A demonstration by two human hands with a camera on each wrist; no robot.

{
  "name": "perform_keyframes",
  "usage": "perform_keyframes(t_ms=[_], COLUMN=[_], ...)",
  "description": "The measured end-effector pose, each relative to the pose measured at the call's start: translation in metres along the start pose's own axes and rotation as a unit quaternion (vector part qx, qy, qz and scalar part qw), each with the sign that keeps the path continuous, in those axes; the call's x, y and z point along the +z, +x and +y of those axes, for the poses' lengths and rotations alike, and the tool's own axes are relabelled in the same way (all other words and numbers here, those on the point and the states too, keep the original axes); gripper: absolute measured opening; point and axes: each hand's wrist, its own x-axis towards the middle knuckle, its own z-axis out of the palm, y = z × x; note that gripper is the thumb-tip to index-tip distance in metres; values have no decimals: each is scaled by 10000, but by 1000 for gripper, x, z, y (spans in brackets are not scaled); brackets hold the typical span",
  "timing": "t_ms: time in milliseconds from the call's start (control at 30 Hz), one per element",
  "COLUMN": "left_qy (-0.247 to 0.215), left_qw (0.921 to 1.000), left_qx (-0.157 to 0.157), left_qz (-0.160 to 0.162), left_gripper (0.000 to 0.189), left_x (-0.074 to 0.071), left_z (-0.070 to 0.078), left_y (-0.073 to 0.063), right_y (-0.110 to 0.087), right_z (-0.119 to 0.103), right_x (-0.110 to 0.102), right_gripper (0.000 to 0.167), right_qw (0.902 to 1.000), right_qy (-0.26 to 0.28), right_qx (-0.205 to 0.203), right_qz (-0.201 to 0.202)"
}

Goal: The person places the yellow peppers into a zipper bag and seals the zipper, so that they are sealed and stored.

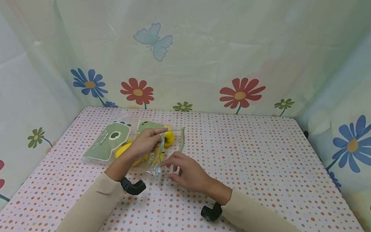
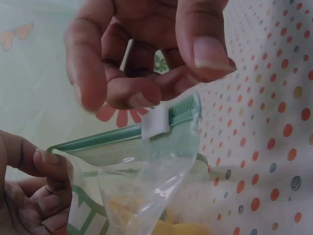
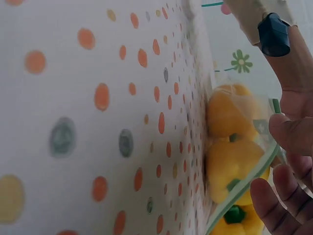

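Observation:
A clear zip bag [image 1: 154,168] with a green zip edge lies on the table, its mouth spread toward the right. Inside are several yellow bell peppers [image 3: 234,164] with green stems. My left hand [image 1: 145,142] reaches over the bag and pinches its rim, as the left wrist view shows at lower left. My right hand [image 1: 187,171] hovers beside the mouth with loosely curled fingers and nothing between them. Just below its fingertips in the left wrist view sits the white slider [image 2: 155,122], at one end of the green zip strip [image 2: 105,138].
A green cartoon-animal print [image 1: 106,144] shows on clear plastic to the left of my left hand. The dotted tablecloth [image 1: 250,166] extends to the right. A flowered curtain [image 1: 194,57] stands behind the table and along both sides.

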Motion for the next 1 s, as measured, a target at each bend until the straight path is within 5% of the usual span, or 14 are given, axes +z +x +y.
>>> perform_keyframes(t_ms=[1000], left_qy=[-36], left_qw=[10000], left_qx=[-55], left_qz=[-17], left_gripper=[47], left_x=[-1], left_z=[0], left_y=[-1], right_y=[19], right_z=[2], right_x=[10], right_gripper=[17], right_qw=[9977], right_qy=[-645], right_qx=[-13], right_qz=[-229])
